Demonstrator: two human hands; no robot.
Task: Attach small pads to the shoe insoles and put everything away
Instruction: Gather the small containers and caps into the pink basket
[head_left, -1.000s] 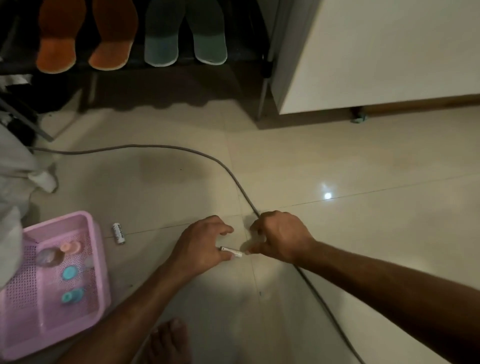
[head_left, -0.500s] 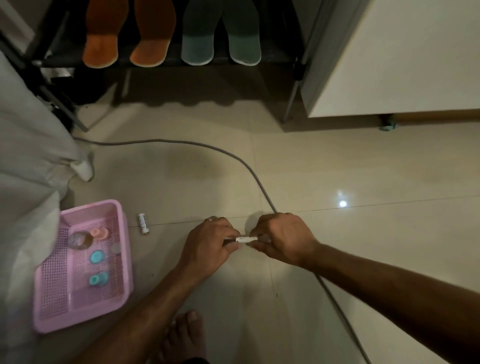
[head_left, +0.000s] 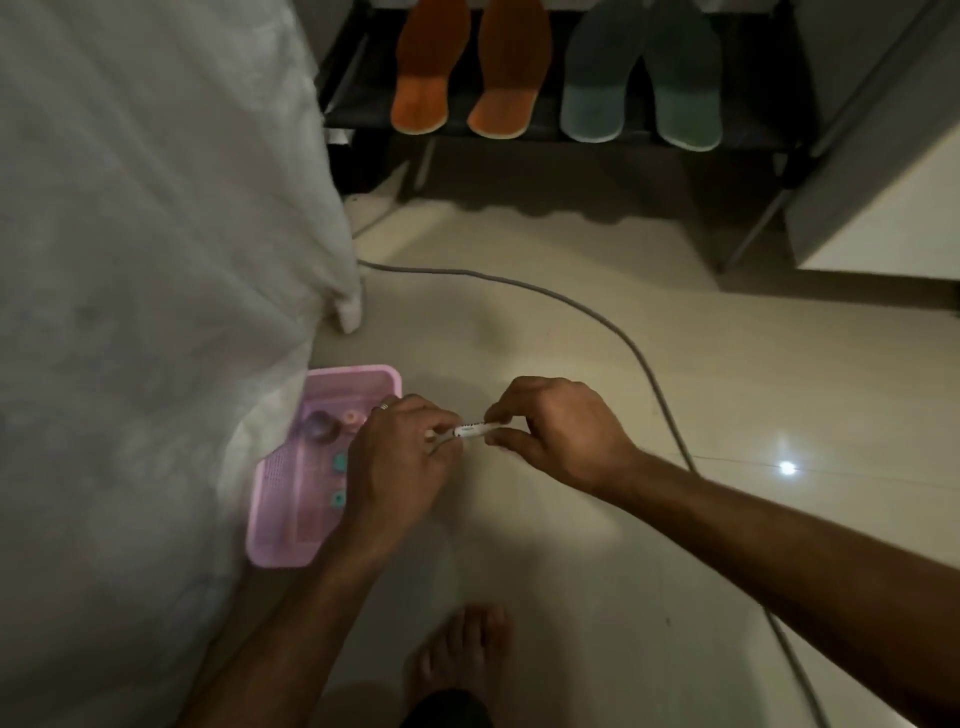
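Note:
Both hands hold a small white tube (head_left: 474, 430) level above the floor. My left hand (head_left: 402, 457) pinches its left end and my right hand (head_left: 563, 434) pinches its right end. Under my left hand lies a pink perforated basket (head_left: 283, 535) with a few small round pads in teal and peach and a greyish lump. On a dark shoe rack at the top stand two orange insoles (head_left: 470, 73) and two grey-green insoles (head_left: 641, 78).
A white cloth-covered bed (head_left: 145, 270) fills the left side. A grey cable (head_left: 613, 332) curves over the tiled floor and passes under my right forearm. A white cabinet (head_left: 883, 208) stands at the right. My bare foot (head_left: 460, 654) is at the bottom.
Both hands lifted the white tube off the floor and carried it left toward the pink basket. The view swung left, so the bed fills more of the frame.

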